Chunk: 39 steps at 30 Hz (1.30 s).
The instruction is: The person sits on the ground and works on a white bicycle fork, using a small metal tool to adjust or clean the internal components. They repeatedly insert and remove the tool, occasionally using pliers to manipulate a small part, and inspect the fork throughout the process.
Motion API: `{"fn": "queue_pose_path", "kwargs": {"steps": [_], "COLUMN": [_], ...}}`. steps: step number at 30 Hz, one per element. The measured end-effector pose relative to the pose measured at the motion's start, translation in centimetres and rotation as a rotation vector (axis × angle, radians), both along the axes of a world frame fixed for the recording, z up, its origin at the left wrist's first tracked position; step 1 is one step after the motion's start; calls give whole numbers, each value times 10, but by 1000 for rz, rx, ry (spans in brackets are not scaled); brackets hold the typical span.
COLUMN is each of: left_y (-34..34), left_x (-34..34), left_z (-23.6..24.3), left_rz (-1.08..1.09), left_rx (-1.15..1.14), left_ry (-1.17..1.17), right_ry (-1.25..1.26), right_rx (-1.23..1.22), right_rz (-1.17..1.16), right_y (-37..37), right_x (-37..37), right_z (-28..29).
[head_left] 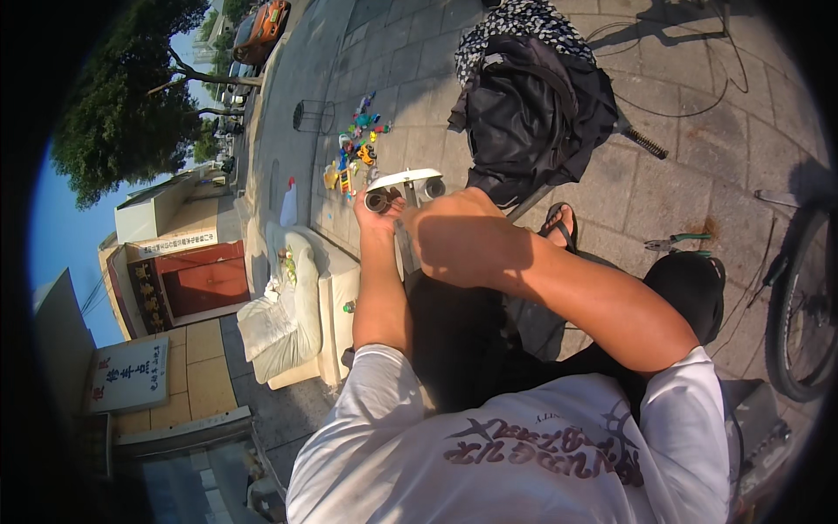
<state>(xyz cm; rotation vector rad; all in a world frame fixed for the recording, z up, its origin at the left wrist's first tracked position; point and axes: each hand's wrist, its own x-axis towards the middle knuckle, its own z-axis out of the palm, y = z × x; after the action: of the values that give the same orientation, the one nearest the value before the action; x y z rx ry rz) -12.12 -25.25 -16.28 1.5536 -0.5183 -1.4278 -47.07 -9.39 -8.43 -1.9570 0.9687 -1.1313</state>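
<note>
Both my arms reach forward to a white curved piece (403, 178) with a dark, round, wheel-like end on either side. My left hand (381, 212) is at its left end, fingers curled against the underside. My right hand (458, 234) is closed in a fist just below the right end. The back of that hand hides whatever its fingers hold. A grey metal bar runs down from the white piece between my hands, partly covered.
Ahead lie a black bag (532, 113) and a black-and-white patterned cloth (515, 22). Colourful toys (358, 144) and a wire basket (312, 116) are on the paving. Green-handled pliers (676, 242) and a bicycle wheel (803, 306) are at right, a pale armchair (301, 306) at left.
</note>
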Motion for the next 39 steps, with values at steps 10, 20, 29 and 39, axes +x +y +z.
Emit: {"fn": "queue_pose_path", "kwargs": {"steps": [10,20,29,39], "left_y": [-3,14,15,2], "left_x": [7,-22,1,-2], "left_z": [9,12,-16,-9], "left_rz": [-62,-70,-80,34], "left_rx": [266,7,-45,161], "left_ry": [140,-5,138,141], "right_ry": [104,121,61,66], "right_rx": [-149,-158,-131,-165], "right_rz": [34,4,58,-11], "right_y": [11,19,13,18], "right_x": [20,30,17,25], "right_z": [7,8,11,11]}}
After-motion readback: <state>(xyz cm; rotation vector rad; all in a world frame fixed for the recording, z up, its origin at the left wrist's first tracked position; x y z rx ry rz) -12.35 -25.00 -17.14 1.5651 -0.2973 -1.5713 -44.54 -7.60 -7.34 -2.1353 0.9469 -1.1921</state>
